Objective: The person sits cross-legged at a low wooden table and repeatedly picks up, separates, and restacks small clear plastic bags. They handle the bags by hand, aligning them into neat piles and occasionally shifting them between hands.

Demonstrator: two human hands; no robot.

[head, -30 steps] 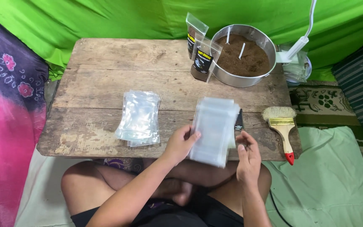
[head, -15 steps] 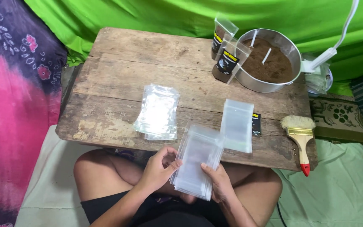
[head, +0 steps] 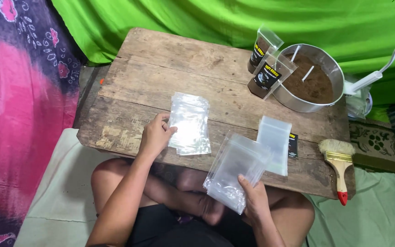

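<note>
My right hand (head: 252, 199) grips a fanned stack of clear plastic bags (head: 236, 169) over the near edge of the wooden table (head: 161, 68). My left hand (head: 154, 136) rests on the left edge of a second pile of clear bags (head: 190, 123) lying flat on the table. A single clear bag (head: 274, 142) lies to the right, partly covering a small black label (head: 293, 145).
A metal bowl of brown powder (head: 314, 80) stands at the back right with two filled labelled pouches (head: 265, 57) leaning beside it. A paintbrush with a red-tipped handle (head: 339, 162) lies at the right edge. Green cloth hangs behind, pink-purple cloth on the left.
My left hand has left the held stack and reached left onto the flat pile. The right hand alone now holds the stack. One bag was laid down on the table a moment before.
</note>
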